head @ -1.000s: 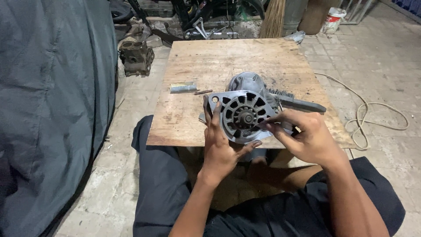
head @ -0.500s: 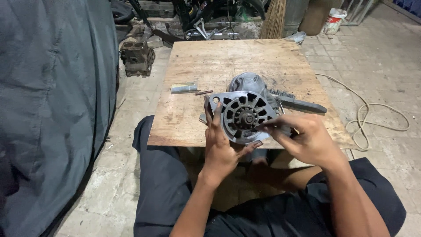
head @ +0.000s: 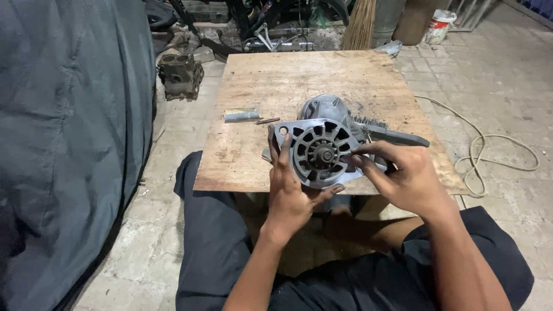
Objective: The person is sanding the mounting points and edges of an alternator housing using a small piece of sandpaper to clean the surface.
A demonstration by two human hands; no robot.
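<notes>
A grey metal alternator (head: 320,145) stands on its side at the near edge of a square wooden board (head: 271,86), its slotted round end cover facing me. My left hand (head: 291,187) grips the cover's left and lower rim, fingers up along the edge and thumb under the bottom. My right hand (head: 403,175) holds the cover's right side, fingertips pinched at the rim. I sit on the floor with legs in dark trousers under the board.
A small metal cylinder (head: 241,115) and a thin rusty bolt (head: 268,121) lie on the board left of the alternator. A wire brush (head: 391,133) lies behind my right hand. A dark cloth cover (head: 63,132) fills the left. A cord (head: 489,152) loops on the paving at right; engine parts (head: 180,75) beyond.
Both hands stay on the alternator's end cover; my right hand's fingers have shifted slightly along the right rim. The alternator has not visibly moved.
</notes>
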